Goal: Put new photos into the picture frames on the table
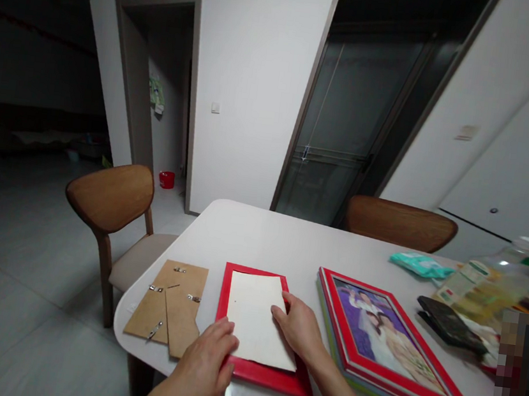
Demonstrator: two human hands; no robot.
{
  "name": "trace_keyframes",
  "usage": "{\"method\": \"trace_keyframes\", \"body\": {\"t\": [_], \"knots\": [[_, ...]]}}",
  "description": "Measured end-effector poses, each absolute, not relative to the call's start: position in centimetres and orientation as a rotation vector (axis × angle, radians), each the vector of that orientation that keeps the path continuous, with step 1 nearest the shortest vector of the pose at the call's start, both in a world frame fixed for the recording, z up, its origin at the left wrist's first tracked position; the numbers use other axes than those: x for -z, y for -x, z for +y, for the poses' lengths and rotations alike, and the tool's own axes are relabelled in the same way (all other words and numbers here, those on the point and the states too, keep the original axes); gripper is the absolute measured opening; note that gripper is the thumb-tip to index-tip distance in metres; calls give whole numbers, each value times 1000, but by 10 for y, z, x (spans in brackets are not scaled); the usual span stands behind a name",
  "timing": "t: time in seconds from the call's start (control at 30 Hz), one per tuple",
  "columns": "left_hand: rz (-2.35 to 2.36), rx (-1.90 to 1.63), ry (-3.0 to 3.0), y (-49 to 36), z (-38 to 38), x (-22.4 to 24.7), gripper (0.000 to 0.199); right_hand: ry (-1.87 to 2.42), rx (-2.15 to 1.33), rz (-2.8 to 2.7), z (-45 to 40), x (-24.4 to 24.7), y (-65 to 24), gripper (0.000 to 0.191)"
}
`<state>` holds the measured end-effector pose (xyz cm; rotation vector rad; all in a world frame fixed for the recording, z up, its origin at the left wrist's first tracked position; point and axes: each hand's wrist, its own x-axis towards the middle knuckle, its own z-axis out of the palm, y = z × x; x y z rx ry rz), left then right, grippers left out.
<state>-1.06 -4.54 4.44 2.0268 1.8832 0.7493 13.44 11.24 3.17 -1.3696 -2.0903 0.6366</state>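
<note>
A red picture frame (266, 378) lies face down on the white table, with a white sheet (256, 319) set inside its border. My left hand (206, 358) rests at the frame's lower left corner, fingers stretched along the sheet's edge and thumb apart. On the right side, my right hand (299, 327) has its thumb on the sheet and its index finger on the frame's edge. Both hands look open, resting rather than gripping. Left of the frame lie a brown backing board (148, 320) with metal clips and its brown stand flap (179, 325).
To the right, a red-framed photo (388, 329) lies on a stack of frames. Beyond it are a black clip-like object (451, 324), a teal packet (420, 265) and a large jug of yellowish liquid (495, 284). Wooden chairs (115, 196) stand at the table (260, 230).
</note>
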Motion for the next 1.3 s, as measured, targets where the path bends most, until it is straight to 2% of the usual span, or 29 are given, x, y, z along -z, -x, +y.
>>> {"method": "trace_keyframes", "body": {"t": [0.17, 0.3, 0.43, 0.57, 0.7, 0.8, 0.9, 1.0, 1.07, 1.3], "knots": [[1917, -708, -2041, 14, -49, -43, 37, 1495, -192, -2252, 107, -22, -133, 36], [2037, -771, -1977, 59, -69, -31, 55, 1427, -130, -2296, 103, -24, -134, 36], [2369, -748, -1831, 115, -94, -15, 63, 1116, -309, -2368, 71, -41, -108, 30], [2348, -732, -1924, 138, -109, -3, 58, 796, -533, -2557, 22, -51, -54, 31], [2286, -843, -2044, 152, -114, 4, 46, 832, -536, -2597, -4, -43, -14, 40], [2249, -911, -2115, 159, -114, -2, 41, 776, -764, -2497, -5, -41, -11, 47], [2201, -1012, -2187, 147, -106, -21, 38, 694, -900, -2350, 0, -53, -33, 54], [2092, -1086, -2230, 109, -88, -40, 35, 699, -898, -2295, 12, -67, -72, 41], [1994, -1016, -2230, 77, -71, -47, 34, 763, -904, -2323, 23, -71, -102, 34], [1869, -734, -2132, 8, -20, -41, 26, 1046, -763, -2374, 58, -49, -167, 32]]}}
